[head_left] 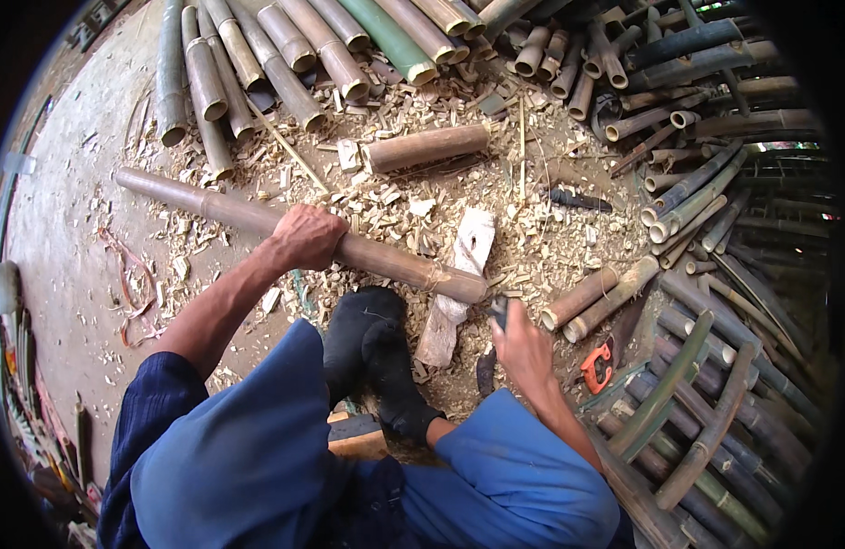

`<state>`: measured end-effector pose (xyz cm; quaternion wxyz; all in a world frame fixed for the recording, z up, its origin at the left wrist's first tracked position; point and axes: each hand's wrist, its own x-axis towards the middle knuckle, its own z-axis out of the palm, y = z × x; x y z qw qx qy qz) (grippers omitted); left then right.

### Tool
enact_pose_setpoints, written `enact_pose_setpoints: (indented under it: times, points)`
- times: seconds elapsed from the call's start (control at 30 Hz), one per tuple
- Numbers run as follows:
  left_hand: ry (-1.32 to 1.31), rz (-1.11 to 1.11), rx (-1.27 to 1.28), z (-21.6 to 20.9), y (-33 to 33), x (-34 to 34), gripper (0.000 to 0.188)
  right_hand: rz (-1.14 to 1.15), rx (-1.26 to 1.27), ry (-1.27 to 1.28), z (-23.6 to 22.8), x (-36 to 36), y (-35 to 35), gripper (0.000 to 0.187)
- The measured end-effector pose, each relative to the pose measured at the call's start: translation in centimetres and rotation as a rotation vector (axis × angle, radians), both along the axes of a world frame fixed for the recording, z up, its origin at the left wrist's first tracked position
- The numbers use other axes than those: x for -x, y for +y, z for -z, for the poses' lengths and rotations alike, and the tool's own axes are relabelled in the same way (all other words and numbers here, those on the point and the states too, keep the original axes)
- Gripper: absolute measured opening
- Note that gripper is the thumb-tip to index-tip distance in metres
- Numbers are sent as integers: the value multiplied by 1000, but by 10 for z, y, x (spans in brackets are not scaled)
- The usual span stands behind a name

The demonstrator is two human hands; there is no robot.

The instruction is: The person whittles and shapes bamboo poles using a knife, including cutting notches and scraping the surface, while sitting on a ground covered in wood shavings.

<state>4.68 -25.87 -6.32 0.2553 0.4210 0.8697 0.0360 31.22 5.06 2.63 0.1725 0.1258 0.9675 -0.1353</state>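
Note:
My left hand (pixel 310 236) is wrapped round a long brown bamboo pole (pixel 395 263), gripping it near its middle. The pole slants from the far left down to the right, its right end resting over a pale, chopped wooden block (pixel 441 331). Just beyond that end, my right hand (pixel 523 346) is closed round a small dark tool (pixel 500 311). The tool's top lies close to the pole's end; I cannot tell whether they touch, and its kind is unclear. A dark curved piece (pixel 485 371) lies below, beside the right hand. My feet in dark socks (pixel 363 339) stand near the block.
Wood chips cover the ground. A short bamboo piece (pixel 427 148) lies ahead, with a dark tool (pixel 580 199) to its right. Several bamboo poles (pixel 326 55) are laid out at the far side. More bamboo is heaped on the right, near an orange-handled saw (pixel 598 368).

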Motion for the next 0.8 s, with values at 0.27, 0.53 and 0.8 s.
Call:
enact_pose_setpoints:
  times: [0.27,0.53,0.8]
  points:
    - [39,-28,-33,6,-4,-6,16,-36,111,348,-78,34,-36,27]
    - [178,-41,-204,16,-14,-6,18,-138,-189,-99,-16,-3,32,21]
    - [371,-32,-356,28,-15,-31,18,0,112,216,-5,-12,-2,28]
